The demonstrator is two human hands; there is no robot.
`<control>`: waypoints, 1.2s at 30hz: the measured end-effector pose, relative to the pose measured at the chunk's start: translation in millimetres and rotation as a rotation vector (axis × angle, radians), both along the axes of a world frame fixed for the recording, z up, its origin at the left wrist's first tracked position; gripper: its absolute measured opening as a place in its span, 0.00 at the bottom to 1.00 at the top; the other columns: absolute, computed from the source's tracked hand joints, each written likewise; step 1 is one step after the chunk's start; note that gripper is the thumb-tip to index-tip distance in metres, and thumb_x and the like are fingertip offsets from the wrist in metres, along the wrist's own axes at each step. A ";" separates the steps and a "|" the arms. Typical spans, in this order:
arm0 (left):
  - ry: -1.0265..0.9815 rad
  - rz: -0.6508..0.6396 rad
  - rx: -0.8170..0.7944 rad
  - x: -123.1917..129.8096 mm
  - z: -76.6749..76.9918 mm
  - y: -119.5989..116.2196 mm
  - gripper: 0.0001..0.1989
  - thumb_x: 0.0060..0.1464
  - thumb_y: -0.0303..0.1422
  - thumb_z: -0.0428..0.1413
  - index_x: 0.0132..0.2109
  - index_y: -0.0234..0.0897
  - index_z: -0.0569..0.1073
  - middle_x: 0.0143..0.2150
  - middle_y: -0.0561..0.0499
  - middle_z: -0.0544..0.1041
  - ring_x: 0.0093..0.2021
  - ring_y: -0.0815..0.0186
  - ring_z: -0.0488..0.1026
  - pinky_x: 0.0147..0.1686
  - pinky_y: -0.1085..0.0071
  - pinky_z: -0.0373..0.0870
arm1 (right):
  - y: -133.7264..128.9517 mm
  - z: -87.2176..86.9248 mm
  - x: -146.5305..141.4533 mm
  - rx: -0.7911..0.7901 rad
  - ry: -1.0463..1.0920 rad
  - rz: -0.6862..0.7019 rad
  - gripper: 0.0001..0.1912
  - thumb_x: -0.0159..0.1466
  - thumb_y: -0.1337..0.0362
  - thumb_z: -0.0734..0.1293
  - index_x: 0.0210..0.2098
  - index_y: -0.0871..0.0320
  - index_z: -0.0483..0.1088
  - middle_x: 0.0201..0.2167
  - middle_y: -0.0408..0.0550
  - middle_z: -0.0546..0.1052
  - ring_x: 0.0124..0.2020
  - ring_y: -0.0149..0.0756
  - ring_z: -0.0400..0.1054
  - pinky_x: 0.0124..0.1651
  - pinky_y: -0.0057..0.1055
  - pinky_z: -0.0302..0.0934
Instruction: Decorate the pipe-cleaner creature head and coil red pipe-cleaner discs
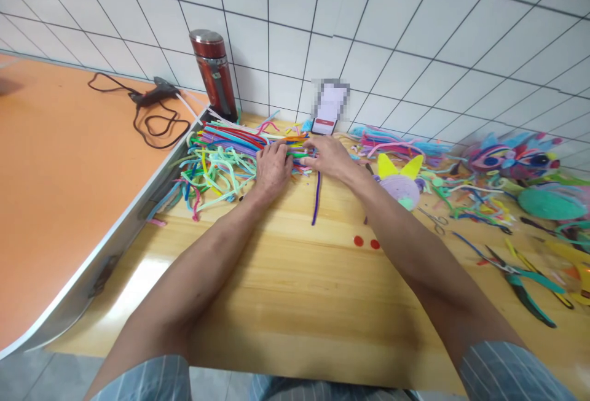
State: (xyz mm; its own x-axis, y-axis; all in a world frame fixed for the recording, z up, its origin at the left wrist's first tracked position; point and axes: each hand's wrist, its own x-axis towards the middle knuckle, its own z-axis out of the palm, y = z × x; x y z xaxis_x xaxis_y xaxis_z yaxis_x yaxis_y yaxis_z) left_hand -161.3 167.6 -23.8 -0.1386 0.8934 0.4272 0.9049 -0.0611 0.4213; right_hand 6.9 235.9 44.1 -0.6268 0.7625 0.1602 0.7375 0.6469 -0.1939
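A bundle of colourful pipe cleaners (239, 136) lies along the back left of the wooden table. My left hand (274, 167) rests palm down on the bundle's right part, its fingers stretched out. At the bundle's right end, my right hand (329, 156) has its thumb and fingers curled around pipe cleaner ends; the exact strands are partly hidden. One dark purple pipe cleaner (316, 198) lies apart, just below my right hand. Loose, bent green pipe cleaners (221, 171) spread left of my left hand. A lilac disc with yellow ears (400, 187) sits beside my right forearm.
A phone (330, 106) leans on the tiled wall; a red thermos (214, 75) stands back left. A glue gun (159, 91) lies on the orange surface. Right are scissors (436, 220), green-handled pliers (525, 278) and fuzzy craft pieces (511, 158). Two red discs (358, 241) lie near my right forearm.
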 end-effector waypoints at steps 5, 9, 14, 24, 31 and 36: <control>-0.012 0.018 0.104 -2.3 -0.7 -1.8 0.11 0.69 0.31 0.54 0.52 0.41 0.79 0.62 0.39 0.78 0.62 0.47 0.71 0.61 0.51 0.67 | 6.4 -3.0 -3.8 0.038 -0.127 -0.080 0.13 0.71 0.64 0.67 0.50 0.58 0.82 0.49 0.58 0.85 0.53 0.51 0.77 0.56 0.41 0.63; 0.060 0.028 0.070 0.2 1.3 -4.7 0.12 0.69 0.31 0.54 0.50 0.42 0.82 0.55 0.40 0.80 0.59 0.45 0.71 0.59 0.48 0.65 | 15.2 -3.5 -6.9 -0.008 -0.027 -0.131 0.15 0.73 0.62 0.65 0.53 0.57 0.81 0.49 0.55 0.85 0.52 0.49 0.77 0.51 0.38 0.63; 0.116 -0.018 0.054 2.8 2.1 -6.4 0.13 0.67 0.30 0.54 0.48 0.43 0.84 0.56 0.42 0.80 0.60 0.45 0.70 0.59 0.47 0.63 | 27.7 -6.9 -6.4 -0.064 0.066 -0.136 0.15 0.71 0.64 0.65 0.51 0.55 0.82 0.46 0.51 0.85 0.48 0.46 0.76 0.49 0.35 0.62; 0.141 -0.153 0.058 3.4 -2.2 -4.3 0.13 0.66 0.27 0.53 0.48 0.42 0.83 0.56 0.45 0.84 0.62 0.44 0.70 0.57 0.46 0.63 | 36.2 -17.0 -4.2 -0.059 0.155 -0.140 0.15 0.69 0.64 0.65 0.49 0.56 0.82 0.45 0.51 0.84 0.47 0.46 0.74 0.51 0.37 0.63; 0.112 -0.167 0.065 2.9 -5.3 -3.6 0.14 0.66 0.27 0.54 0.48 0.44 0.84 0.60 0.48 0.84 0.66 0.43 0.68 0.62 0.44 0.60 | 39.7 -21.6 -3.9 -0.076 0.178 -0.173 0.13 0.69 0.64 0.66 0.48 0.57 0.81 0.44 0.51 0.84 0.46 0.48 0.75 0.52 0.39 0.65; 0.106 -0.111 0.056 3.9 -4.7 -3.9 0.19 0.64 0.26 0.53 0.55 0.45 0.83 0.61 0.43 0.81 0.66 0.43 0.67 0.64 0.43 0.60 | 31.8 -24.4 -1.1 0.085 0.308 -0.168 0.12 0.68 0.66 0.68 0.49 0.57 0.79 0.49 0.55 0.82 0.53 0.50 0.73 0.60 0.45 0.65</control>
